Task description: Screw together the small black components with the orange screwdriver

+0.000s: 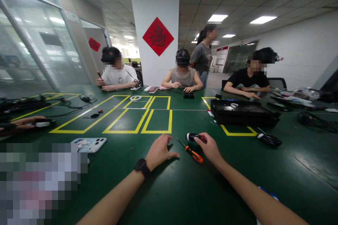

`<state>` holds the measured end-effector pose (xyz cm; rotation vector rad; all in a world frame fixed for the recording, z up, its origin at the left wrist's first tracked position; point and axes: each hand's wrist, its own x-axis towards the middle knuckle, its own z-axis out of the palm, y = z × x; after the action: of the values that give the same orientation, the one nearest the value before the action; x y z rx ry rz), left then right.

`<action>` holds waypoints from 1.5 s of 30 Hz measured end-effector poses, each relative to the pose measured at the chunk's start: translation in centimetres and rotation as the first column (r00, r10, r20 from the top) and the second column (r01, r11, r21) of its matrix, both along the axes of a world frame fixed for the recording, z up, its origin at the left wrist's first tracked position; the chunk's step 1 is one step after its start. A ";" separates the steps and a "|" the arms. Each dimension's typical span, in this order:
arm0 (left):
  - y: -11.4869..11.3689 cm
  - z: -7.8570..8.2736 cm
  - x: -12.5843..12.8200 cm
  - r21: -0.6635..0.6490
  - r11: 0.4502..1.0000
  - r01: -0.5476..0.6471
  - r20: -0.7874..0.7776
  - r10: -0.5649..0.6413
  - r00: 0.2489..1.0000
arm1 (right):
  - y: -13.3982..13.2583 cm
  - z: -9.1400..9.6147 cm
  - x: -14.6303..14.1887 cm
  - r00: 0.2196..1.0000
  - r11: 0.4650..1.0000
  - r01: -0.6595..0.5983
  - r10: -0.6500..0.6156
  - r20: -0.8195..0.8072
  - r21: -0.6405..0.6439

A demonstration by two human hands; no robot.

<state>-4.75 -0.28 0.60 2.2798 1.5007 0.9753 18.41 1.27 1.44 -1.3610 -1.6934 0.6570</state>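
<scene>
My right hand is closed around a short black cylinder with a white band, holding it just above the green table. An orange-handled screwdriver lies on the table between my hands, tip pointing away to the left. My left hand, with a black watch on the wrist, hovers left of the screwdriver with fingers loosely curled and holding nothing.
Yellow tape boxes mark the table ahead. A black tray sits front right with a black tool beside it. A phone lies at left. Three seated people and one standing are at the far side; cables at both sides.
</scene>
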 end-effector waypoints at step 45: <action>0.0 -0.7 0.9 -0.171 0.949 0.263 0.463 -0.159 0.872 | 3.7 1.2 8.9 0.801 0.996 0.062 -0.011 0.599 -0.065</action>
<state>-3.87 -0.25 -0.07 1.8470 1.0798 1.0983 27.29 4.93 2.68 -1.7843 -2.1398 0.2754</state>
